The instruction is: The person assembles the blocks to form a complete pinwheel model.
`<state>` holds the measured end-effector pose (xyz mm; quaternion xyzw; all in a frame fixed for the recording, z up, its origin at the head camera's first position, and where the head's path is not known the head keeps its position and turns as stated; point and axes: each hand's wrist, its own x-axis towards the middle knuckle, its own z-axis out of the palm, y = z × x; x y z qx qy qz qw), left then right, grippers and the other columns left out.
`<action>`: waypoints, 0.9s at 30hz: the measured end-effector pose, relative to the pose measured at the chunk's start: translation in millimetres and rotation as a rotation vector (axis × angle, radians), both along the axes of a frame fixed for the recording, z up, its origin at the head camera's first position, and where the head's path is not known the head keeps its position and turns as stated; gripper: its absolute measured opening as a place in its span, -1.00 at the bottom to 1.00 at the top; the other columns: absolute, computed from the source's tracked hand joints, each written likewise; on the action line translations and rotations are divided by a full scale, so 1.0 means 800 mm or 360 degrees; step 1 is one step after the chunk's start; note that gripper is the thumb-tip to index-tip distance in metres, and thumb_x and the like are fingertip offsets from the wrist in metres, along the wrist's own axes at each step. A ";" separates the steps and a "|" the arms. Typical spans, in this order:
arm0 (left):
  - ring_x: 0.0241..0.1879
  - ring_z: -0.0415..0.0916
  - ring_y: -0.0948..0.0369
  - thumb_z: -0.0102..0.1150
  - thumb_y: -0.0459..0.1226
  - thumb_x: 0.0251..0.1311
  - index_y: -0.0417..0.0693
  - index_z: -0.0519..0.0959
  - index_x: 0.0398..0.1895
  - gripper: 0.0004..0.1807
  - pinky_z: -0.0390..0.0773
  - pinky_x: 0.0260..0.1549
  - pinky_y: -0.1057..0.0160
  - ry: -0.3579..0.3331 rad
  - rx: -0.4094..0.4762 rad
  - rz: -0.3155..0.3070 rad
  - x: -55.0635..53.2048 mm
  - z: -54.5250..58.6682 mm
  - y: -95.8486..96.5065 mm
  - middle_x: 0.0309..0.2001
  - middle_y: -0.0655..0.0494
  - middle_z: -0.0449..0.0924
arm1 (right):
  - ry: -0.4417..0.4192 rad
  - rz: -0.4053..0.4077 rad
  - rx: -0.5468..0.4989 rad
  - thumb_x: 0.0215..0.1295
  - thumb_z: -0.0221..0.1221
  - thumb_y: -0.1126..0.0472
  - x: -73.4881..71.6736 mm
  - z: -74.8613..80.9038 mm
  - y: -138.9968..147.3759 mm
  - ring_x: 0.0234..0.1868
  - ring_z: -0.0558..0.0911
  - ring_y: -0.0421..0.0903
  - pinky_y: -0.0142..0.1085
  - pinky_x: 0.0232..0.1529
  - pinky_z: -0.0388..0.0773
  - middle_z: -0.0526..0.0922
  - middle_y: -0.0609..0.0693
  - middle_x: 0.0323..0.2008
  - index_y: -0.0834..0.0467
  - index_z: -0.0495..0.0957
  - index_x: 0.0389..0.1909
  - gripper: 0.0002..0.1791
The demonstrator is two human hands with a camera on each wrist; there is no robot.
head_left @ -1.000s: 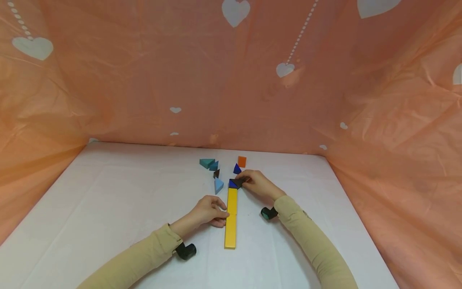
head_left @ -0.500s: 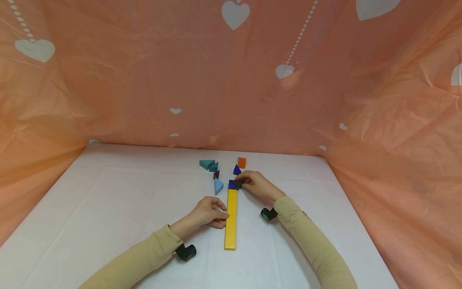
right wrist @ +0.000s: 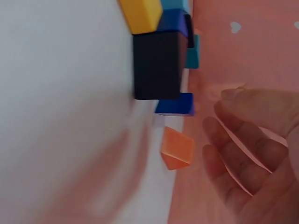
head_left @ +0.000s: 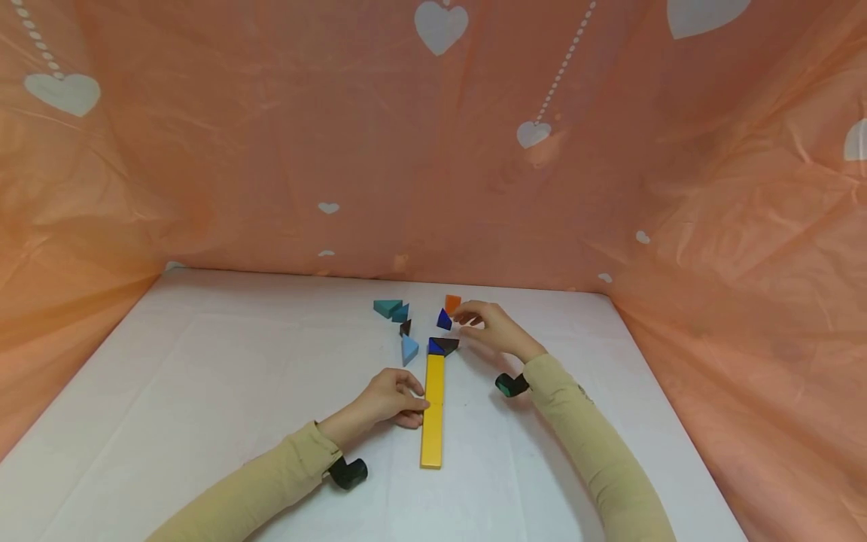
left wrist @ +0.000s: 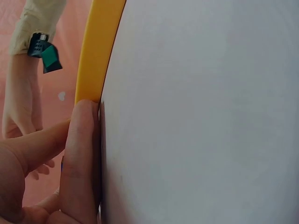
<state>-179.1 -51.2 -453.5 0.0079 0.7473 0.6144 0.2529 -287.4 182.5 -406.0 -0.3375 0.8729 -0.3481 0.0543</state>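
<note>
Two yellow blocks [head_left: 432,440] lie end to end in a strip. My left hand [head_left: 384,400] rests at the strip's left side near the joint, its thumb tip and fingers touching the edge. At the far end sits a blue triangular block [head_left: 434,348], with a black block [head_left: 448,345] against its right side. Above and right of these, my right hand [head_left: 497,331] has its fingers loosely spread and holds nothing. Its fingertips are nearest a second blue triangular block [head_left: 443,320] and an orange block [head_left: 452,302]. In the right wrist view the palm and fingers [right wrist: 233,140] show bare.
Left of the strip's far end are a light blue triangular block [head_left: 409,350], a small dark brown block [head_left: 405,328], a medium blue block [head_left: 401,313] and a teal block [head_left: 387,307]. An orange curtain [head_left: 379,150] with hearts surrounds the white table [head_left: 237,361].
My right hand has let go of the black block and moved up and to the right, towards the orange block. My left hand stays at the yellow strip.
</note>
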 end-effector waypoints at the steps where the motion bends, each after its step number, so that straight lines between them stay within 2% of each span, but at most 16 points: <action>1: -0.61 0.62 0.18 0.33 -0.42 0.10 -0.31 0.49 -0.18 -0.74 0.65 -0.54 0.26 0.0000 0.0002 0.0000 0.000 0.000 0.000 -0.47 -0.10 0.59 | 0.0005 0.0008 -0.0007 0.23 0.22 0.43 -0.002 0.002 0.000 -0.07 0.58 0.04 -0.07 0.04 0.52 0.61 0.20 -0.05 0.36 0.51 0.06 -0.65; 9: -0.60 0.62 0.18 0.33 -0.41 0.10 -0.30 0.49 -0.18 -0.74 0.65 -0.53 0.26 -0.0005 0.0014 0.0000 0.001 0.002 0.000 -0.47 -0.10 0.59 | 0.0011 -0.0003 0.0018 0.18 0.26 0.45 -0.017 0.011 -0.009 -0.02 0.56 0.10 -0.09 0.09 0.50 0.59 0.21 0.00 0.37 0.47 0.12 -0.55; 15: -0.61 0.62 0.19 0.33 -0.42 0.09 -0.31 0.49 -0.18 -0.74 0.65 -0.54 0.26 -0.0011 0.0028 0.0001 0.002 0.002 0.000 -0.47 -0.10 0.59 | -0.0053 -0.0017 0.0077 0.18 0.27 0.41 -0.029 0.009 -0.015 0.02 0.55 0.09 -0.12 0.12 0.48 0.57 0.15 0.07 0.32 0.45 0.18 -0.49; 27: -0.61 0.62 0.20 0.32 -0.43 0.11 -0.31 0.49 -0.20 -0.76 0.65 -0.54 0.27 -0.0012 0.0041 -0.0008 0.000 0.002 -0.001 -0.48 -0.09 0.59 | -0.0213 -0.0038 0.0125 0.21 0.23 0.43 -0.045 -0.001 -0.024 0.04 0.54 0.12 -0.07 0.15 0.45 0.52 0.20 0.12 0.31 0.43 0.21 -0.49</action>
